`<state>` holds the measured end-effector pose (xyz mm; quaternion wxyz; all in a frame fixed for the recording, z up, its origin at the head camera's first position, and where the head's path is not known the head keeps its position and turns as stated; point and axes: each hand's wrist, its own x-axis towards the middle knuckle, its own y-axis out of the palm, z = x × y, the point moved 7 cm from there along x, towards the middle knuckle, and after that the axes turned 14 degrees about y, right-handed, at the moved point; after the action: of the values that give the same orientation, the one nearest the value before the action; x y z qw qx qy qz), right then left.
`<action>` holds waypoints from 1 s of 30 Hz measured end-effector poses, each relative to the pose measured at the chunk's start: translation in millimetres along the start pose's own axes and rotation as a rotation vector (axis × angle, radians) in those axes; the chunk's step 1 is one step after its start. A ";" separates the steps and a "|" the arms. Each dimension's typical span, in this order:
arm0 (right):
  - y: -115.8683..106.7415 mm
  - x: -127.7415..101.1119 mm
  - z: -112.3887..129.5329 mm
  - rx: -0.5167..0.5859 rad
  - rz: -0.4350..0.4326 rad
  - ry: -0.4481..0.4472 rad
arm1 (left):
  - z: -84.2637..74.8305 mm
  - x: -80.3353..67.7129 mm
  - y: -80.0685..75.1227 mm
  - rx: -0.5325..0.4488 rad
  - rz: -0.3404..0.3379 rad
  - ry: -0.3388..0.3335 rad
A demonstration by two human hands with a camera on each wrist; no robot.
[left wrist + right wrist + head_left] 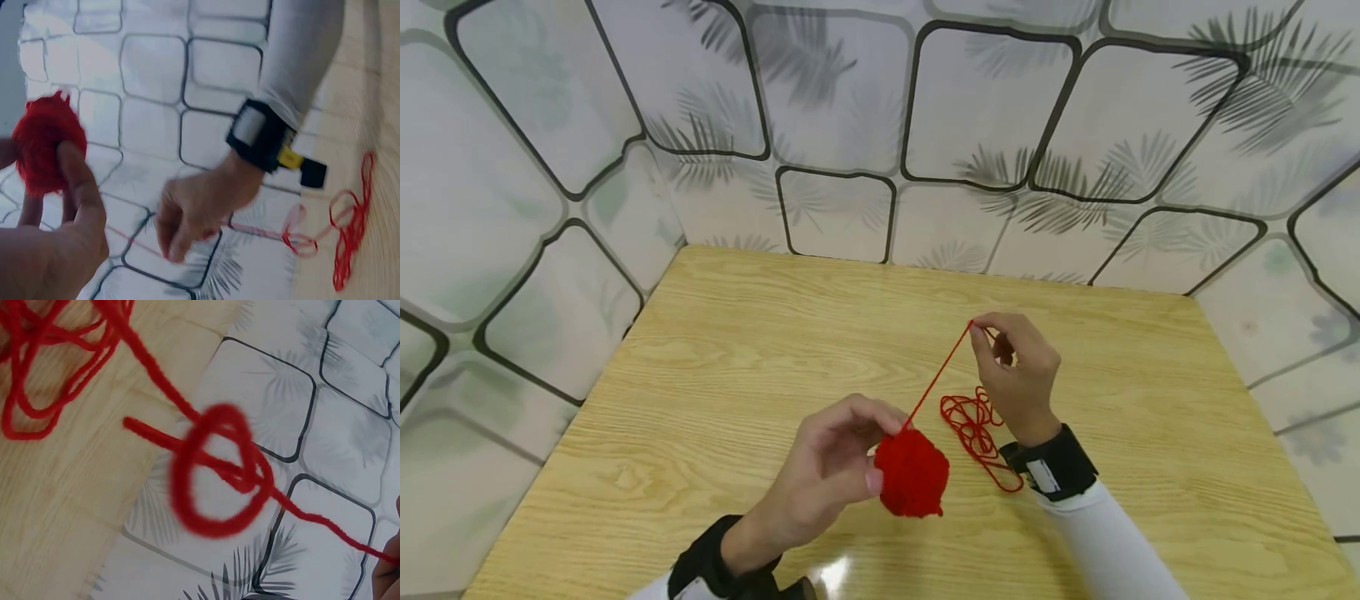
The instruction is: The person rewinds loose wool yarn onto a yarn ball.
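A small ball of red yarn [913, 473] is held by my left hand [831, 471], with the thumb on its near side and the fingers behind and above it. A single strand [936, 379] runs taut from the top of the ball up to my right hand [1018, 367], which pinches it between thumb and forefinger. Loose loops of red yarn [973, 425] lie on the table below the right hand. In the right wrist view, one loop of yarn [181, 481] hangs in the air close to the camera, and the right hand's fingertips [389, 575] show at the edge.
The wooden table [737, 333] has a light grain. A patterned curtain [842, 100] with black outlines and grey leaves stands behind it and along both sides. Black straps [1060, 462] with devices sit on both wrists, over white sleeves [1112, 542].
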<state>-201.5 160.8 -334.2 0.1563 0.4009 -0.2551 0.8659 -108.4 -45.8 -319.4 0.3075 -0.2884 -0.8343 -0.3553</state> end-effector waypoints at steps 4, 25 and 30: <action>12.8 -15.7 11.3 -0.097 0.076 -0.054 | -6.5 12.5 -3.3 -0.012 -0.138 0.104; 37.1 -66.3 42.3 0.744 0.871 0.878 | 4.5 61.6 -58.3 1.242 0.059 0.621; 26.3 -60.0 47.7 1.167 0.869 1.089 | 20.9 57.7 -74.7 1.342 0.226 0.485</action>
<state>-146.9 108.2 -362.8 -0.3129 -0.1797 0.2043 0.9100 -204.3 -57.9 -320.7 0.6299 -0.0350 -0.7459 0.2136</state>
